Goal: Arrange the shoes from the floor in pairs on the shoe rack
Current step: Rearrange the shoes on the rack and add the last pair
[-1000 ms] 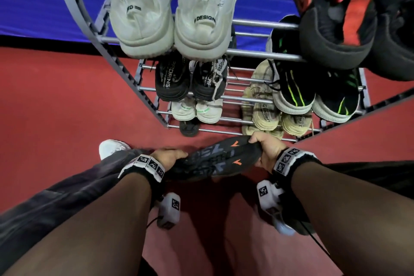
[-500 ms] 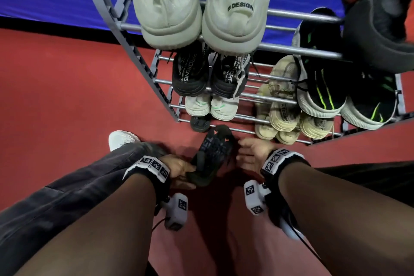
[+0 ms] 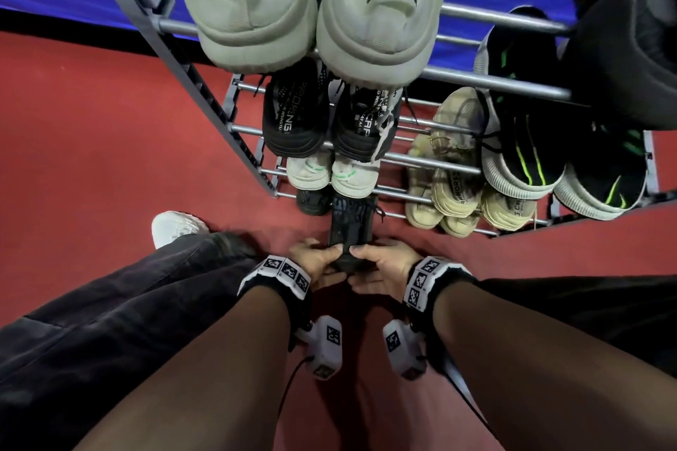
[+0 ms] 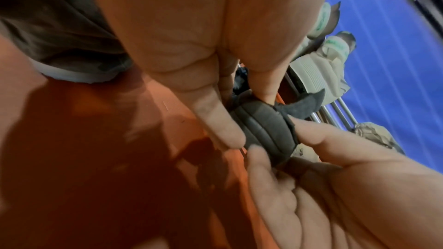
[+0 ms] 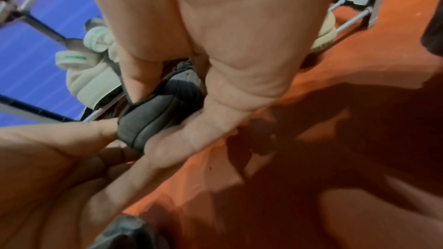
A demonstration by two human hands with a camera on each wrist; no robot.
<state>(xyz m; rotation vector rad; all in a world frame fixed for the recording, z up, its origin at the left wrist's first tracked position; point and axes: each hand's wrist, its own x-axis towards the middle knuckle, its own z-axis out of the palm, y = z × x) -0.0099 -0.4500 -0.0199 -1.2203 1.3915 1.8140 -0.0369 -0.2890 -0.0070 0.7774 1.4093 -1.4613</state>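
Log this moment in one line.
left hand + right hand grip heel | dark grey sneaker toe-first onto bottom shelf | grey metal shoe rack

The person's forearms are bare, with no sleeves in sight. Each wrist wears a black band (image 3: 274,276) faced with a row of white square tiles, each printed with a black-and-white coded pattern; the band on the right wrist (image 3: 425,284) is built the same way. Below each band hangs a small white camera housing, the left one (image 3: 324,348) and the right one (image 3: 401,350), both carrying the same coded squares on their faces. A thin black cable (image 3: 289,388) trails from the left housing, and another runs from the right. The legs are in dark grey-black trousers (image 3: 110,322), loose and creased. One white shoe (image 3: 176,227) shows beyond the left trouser hem.
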